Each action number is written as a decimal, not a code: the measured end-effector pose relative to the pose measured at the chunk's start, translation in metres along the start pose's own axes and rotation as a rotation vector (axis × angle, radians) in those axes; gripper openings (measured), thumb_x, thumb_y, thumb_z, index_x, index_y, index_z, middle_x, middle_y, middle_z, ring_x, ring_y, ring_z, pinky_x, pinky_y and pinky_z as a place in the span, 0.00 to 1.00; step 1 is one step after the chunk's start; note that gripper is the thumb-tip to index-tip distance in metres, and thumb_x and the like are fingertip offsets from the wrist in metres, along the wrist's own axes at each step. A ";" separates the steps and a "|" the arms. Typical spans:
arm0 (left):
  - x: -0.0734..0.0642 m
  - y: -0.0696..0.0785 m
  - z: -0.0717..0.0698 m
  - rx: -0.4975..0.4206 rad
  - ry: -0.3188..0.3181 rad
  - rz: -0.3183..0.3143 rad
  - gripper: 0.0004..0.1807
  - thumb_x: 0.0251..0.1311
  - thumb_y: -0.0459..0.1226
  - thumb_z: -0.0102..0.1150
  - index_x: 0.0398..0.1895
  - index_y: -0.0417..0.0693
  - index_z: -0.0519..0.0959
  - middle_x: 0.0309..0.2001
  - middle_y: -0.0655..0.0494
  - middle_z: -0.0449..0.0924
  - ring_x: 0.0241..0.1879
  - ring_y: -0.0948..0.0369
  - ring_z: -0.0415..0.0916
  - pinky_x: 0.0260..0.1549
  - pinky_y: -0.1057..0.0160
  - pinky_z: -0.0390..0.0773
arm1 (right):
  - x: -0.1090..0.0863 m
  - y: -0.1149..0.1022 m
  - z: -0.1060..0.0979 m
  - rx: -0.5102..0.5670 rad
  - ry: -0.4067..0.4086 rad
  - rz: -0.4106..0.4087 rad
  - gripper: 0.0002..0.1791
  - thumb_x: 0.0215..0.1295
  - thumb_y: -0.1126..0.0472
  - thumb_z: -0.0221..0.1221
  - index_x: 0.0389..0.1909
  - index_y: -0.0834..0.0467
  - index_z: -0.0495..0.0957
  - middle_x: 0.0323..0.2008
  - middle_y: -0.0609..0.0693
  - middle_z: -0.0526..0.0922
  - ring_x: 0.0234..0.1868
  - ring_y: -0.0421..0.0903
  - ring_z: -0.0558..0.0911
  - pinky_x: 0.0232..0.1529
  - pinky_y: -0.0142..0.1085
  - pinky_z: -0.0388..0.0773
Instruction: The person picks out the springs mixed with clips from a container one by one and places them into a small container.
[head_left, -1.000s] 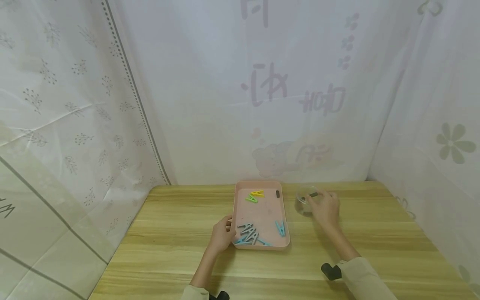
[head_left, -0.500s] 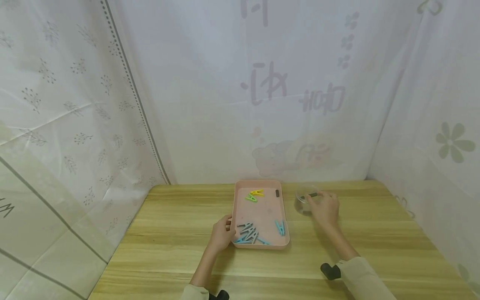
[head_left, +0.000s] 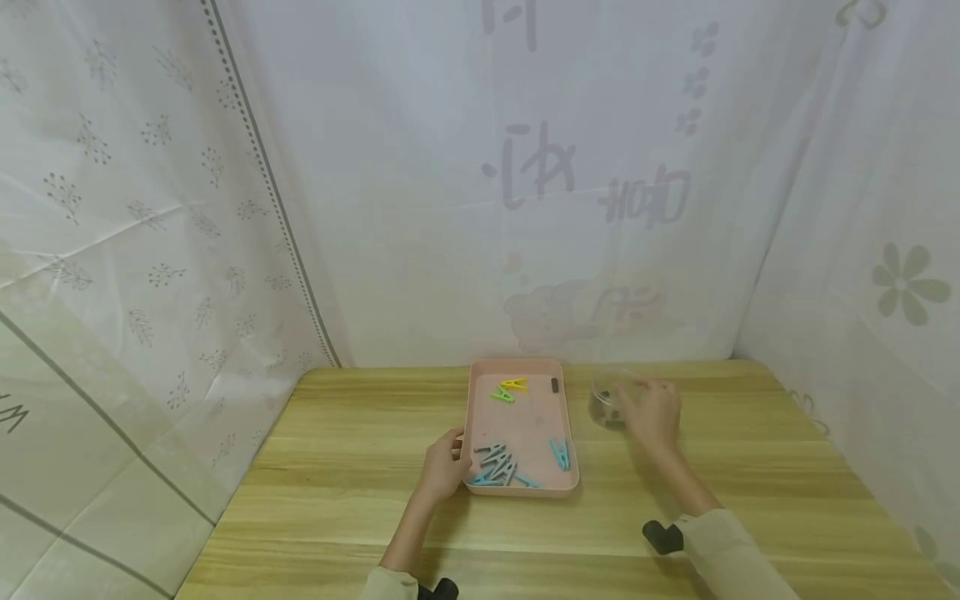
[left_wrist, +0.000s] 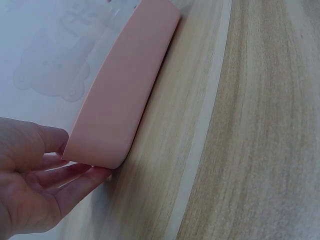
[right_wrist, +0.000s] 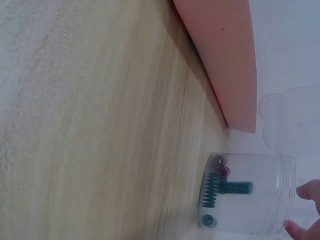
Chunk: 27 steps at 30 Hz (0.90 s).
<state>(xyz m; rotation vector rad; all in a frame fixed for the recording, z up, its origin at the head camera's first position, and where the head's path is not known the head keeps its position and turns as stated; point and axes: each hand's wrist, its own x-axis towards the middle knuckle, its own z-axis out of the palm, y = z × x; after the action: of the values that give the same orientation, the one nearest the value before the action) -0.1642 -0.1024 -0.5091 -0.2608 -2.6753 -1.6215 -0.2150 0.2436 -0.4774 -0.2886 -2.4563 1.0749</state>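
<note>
My left hand (head_left: 444,468) grips the near left side of a pink tray (head_left: 525,425), thumb at the rim and fingers against the outer wall and underside, as the left wrist view shows. My right hand (head_left: 654,415) is at the mouth of a clear round plastic jar (head_left: 609,410), its thumb and fingertip (right_wrist: 311,190) apart at the rim with nothing between them. Inside the jar the right wrist view shows a dark green coil spring (right_wrist: 210,191), a dark ribbed cylinder (right_wrist: 236,187) pointing toward the mouth, and a few small round pieces (right_wrist: 208,220).
The tray holds grey and blue clothespins (head_left: 495,465) near its front, a blue clothespin (head_left: 560,455) at right, yellow (head_left: 514,384) and green (head_left: 503,395) ones at the back, and a small dark cylinder (head_left: 555,385). Patterned curtains (head_left: 420,208) surround the wooden table (head_left: 345,467).
The dark piece pinched in the right hand over the jar mouth is gone from between the fingers, let go into the jar. The left hand and tray stay put.
</note>
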 end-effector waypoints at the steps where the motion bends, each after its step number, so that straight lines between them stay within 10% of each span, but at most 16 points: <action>1: 0.000 0.000 0.000 -0.002 -0.001 0.001 0.27 0.60 0.23 0.55 0.65 0.26 0.68 0.50 0.31 0.79 0.50 0.39 0.80 0.42 0.48 0.85 | 0.000 -0.001 -0.001 -0.004 0.001 0.005 0.29 0.67 0.52 0.63 0.56 0.74 0.76 0.55 0.75 0.72 0.57 0.70 0.70 0.57 0.61 0.73; 27: 0.000 0.000 0.000 -0.021 -0.004 0.012 0.26 0.59 0.22 0.54 0.64 0.26 0.70 0.48 0.31 0.79 0.49 0.39 0.80 0.42 0.49 0.85 | 0.010 -0.012 -0.017 0.014 0.009 -0.013 0.27 0.66 0.58 0.62 0.59 0.73 0.75 0.57 0.75 0.72 0.59 0.69 0.68 0.61 0.62 0.68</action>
<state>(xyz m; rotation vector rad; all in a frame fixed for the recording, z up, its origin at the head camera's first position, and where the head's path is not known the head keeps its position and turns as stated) -0.1642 -0.1029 -0.5092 -0.2802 -2.6556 -1.6486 -0.2160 0.2502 -0.4556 -0.2729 -2.4386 1.0824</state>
